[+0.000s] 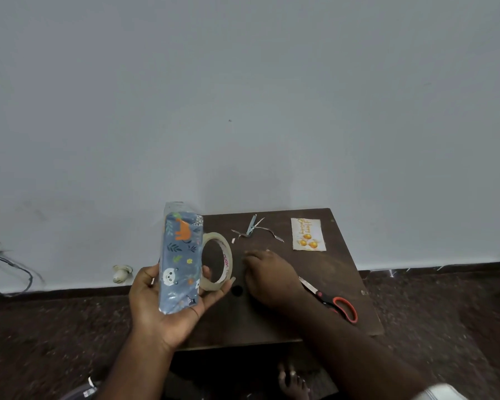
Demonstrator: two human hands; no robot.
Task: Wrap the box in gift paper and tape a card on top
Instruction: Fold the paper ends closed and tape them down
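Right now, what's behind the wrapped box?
Behind the wrapped box, held by the left hand: the tape roll, its left edge covered by the box.

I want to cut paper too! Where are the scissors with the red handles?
The red-handled scissors lie on the right side of the dark wooden table, just beyond the person's right forearm and nearer than the birthday card.

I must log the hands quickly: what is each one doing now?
Left hand: holds the wrapped box and the tape roll.
Right hand: on the table; grip cannot be told.
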